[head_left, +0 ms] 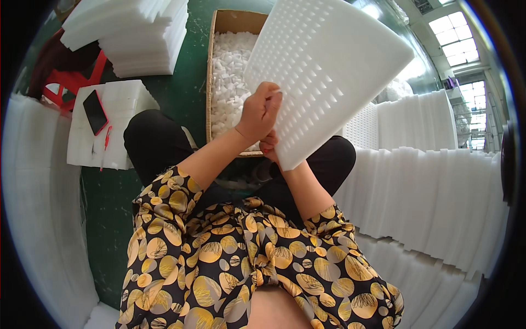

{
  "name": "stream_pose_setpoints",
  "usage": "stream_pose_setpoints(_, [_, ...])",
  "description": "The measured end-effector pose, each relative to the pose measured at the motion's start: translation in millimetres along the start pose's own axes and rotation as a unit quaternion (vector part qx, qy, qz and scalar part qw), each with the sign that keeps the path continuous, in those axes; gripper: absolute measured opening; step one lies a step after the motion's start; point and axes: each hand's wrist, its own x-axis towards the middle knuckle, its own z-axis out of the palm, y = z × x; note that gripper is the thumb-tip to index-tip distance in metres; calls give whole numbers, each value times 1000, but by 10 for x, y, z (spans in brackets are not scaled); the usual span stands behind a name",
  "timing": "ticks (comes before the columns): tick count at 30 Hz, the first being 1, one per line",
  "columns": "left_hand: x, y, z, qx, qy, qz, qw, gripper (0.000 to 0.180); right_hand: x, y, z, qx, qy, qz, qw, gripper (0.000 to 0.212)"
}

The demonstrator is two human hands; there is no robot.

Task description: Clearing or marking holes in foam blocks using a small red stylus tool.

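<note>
Beside a wall of white foam [41, 181] at far left, a red plastic stool [68, 80] stands behind a low foam block [123, 100], whose flat top apparently serves as a side table for a red-edged smartphone [95, 112] and a slim red tool [107, 140]. An open cardboard box [209, 88] of loose white foam pieces [226, 63] sits just beyond the seated person's parted knees, likely for easy reach. The left hand [260, 112] is folded into a fist on the near-left edge of a slotted foam sheet [361, 52], raised and tilted over the box's right side. The right hand [269, 143], fingers curled at that edge, is mostly hidden behind the sheet, seemingly steadying it; its full grip cannot be told. Foam sheets [416, 192] stack at right.
</note>
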Motion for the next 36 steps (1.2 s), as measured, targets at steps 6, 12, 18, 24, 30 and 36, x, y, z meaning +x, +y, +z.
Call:
stream_pose_setpoints(6, [-36, 6, 56, 79, -23, 16, 996, 8, 138, 104, -122, -65, 2, 15, 998, 45])
stream_pose_setpoints(12, [-58, -102, 139, 90, -59, 81, 991, 11, -68, 64, -573, 22, 41, 11, 999, 55])
stream_pose_setpoints(18, [-234, -279, -86, 139, -94, 75, 983, 10, 289, 310, -1202, 67, -187, 134, 971, 72])
stream_pose_setpoints(24, [-92, -107, 4, 119, -148, 67, 979, 10, 270, 157, -1287, 94, -202, 153, 963, 49])
stream_pose_setpoints(30, [50, -168, -115, 49, -81, -31, 995, 9, 297, 208, -1097, 118, -142, 119, 976, 42])
stream_pose_setpoints(36, [-155, -191, -172, -80, -96, -171, 977, 10, 358, 305, -1219, 76, -135, 117, 981, 38])
